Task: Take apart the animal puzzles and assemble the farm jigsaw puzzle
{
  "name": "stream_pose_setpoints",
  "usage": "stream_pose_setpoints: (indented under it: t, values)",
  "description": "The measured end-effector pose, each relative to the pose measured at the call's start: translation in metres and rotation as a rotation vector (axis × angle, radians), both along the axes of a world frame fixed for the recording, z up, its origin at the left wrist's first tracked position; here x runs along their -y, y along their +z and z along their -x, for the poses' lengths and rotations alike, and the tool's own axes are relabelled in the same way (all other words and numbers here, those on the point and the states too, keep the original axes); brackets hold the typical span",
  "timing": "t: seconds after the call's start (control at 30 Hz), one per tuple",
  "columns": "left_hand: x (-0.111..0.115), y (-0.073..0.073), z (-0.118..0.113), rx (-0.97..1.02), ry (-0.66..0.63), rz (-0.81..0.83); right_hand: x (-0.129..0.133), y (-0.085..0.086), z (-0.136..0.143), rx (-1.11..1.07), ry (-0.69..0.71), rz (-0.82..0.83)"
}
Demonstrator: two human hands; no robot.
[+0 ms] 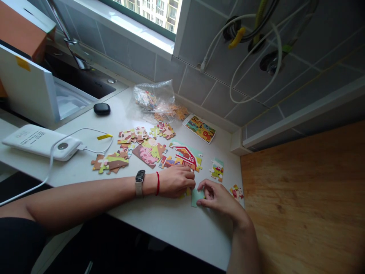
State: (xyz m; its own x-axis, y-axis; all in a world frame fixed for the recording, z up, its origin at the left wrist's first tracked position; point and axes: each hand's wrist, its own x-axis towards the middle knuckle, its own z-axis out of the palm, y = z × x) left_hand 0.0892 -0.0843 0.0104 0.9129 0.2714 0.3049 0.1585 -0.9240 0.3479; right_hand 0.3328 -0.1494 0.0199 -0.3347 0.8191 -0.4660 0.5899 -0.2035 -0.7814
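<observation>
Just below the centre of the frame, our right hand (218, 196) pinches a pale green puzzle piece (196, 197) between thumb and fingers while our left hand (177, 180) curls over a yellow-green piece (188, 191), its grip hidden from us; the card looks light and stiff, its tabs likely to bend, so we judge the side edges the safest hold

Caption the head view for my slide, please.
Right hand holding a pale green puzzle piece beside the left hand, near a red-barn puzzle section.
</observation>
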Motion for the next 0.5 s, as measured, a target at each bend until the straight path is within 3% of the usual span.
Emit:
stream_pose_setpoints:
  t: [0.3, 0.5]
  values:
    - [-0.006, 0.003, 0.004, 0.038, 0.048, 0.175, -0.004, 0.006, -0.002, 0.117, -0.111, -0.193]
    - [-0.012, 0.008, 0.009, 0.072, 0.056, 0.312, -0.003, 0.008, -0.002, 0.104, -0.064, -0.186]
